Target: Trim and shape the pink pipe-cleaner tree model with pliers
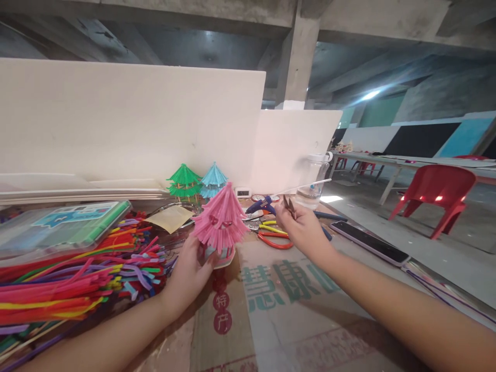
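Observation:
My left hand (194,268) is closed round the base of a pink two-tiered pagoda-like craft (222,219), which stands upright over the printed cardboard. To the right, my right hand (300,225) holds something small and dark with pointed tips (289,205), perhaps pliers or scissors; its lower part is hidden by the fingers. Just left of that hand lies a dark blue glue gun (263,205). Below it are orange-handled scissors (275,241) and a tool with yellow handles (271,228). Green (184,182) and light blue (214,180) crafts of similar shape stand behind the pink one.
Bundles of coloured pipe cleaners (77,284) and a plastic case (62,230) occupy the left side. A phone (370,243) lies at right, with a clear water jug (312,178) behind. White boards (127,124) rise at the back; a red chair (436,194) stands beyond.

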Motion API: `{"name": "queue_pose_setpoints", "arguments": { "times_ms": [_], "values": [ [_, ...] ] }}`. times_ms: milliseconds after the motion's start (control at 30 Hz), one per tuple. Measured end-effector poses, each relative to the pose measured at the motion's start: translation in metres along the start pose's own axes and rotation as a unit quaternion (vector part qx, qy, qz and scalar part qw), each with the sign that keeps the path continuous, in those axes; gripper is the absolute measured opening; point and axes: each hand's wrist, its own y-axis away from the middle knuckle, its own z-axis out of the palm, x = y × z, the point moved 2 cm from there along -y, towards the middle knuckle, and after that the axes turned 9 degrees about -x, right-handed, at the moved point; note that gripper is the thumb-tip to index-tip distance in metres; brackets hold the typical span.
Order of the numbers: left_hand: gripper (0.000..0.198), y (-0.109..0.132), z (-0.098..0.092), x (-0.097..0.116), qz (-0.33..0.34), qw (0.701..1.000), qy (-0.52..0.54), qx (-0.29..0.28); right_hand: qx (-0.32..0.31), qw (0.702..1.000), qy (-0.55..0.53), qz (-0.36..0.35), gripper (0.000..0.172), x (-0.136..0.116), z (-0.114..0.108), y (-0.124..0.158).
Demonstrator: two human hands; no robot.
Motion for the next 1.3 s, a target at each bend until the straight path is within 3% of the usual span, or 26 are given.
{"name": "queue_pose_setpoints", "arguments": {
  "times_ms": [233, 367, 567, 733, 800, 967, 1133, 1300],
  "values": [
    [0.032, -0.002, 0.006, -0.009, -0.050, 0.996, 0.068, -0.027, -0.069, 0.995, 0.052, 0.045, 0.044, 0.045, 0.019, 0.003],
    [0.031, -0.002, 0.007, -0.010, -0.040, 0.996, 0.072, -0.041, -0.072, 0.995, 0.061, 0.032, 0.040, 0.051, 0.030, 0.011],
    [0.006, -0.001, 0.001, 0.001, -0.015, 0.999, -0.006, -0.048, -0.074, 0.994, 0.064, -0.041, 0.017, 0.029, 0.027, 0.021],
    [0.015, 0.006, -0.002, 0.012, 0.070, 0.993, -0.065, -0.068, -0.081, 0.994, 0.051, -0.058, 0.012, 0.024, 0.036, 0.030],
    [0.019, 0.008, -0.002, 0.013, 0.090, 0.990, -0.081, -0.073, -0.068, 0.995, 0.054, -0.057, 0.019, 0.029, 0.040, 0.031],
    [0.019, 0.008, -0.001, 0.011, 0.083, 0.991, -0.082, -0.063, -0.046, 0.994, 0.062, -0.075, 0.031, 0.032, 0.040, 0.034],
    [0.020, 0.008, 0.000, 0.013, 0.077, 0.991, -0.075, -0.077, -0.044, 0.979, 0.109, -0.166, 0.016, 0.003, 0.028, 0.040],
    [0.019, 0.009, 0.001, 0.015, 0.089, 0.990, -0.085, -0.070, -0.144, 0.932, 0.191, -0.271, 0.051, -0.020, 0.026, 0.047]
  ]
}}
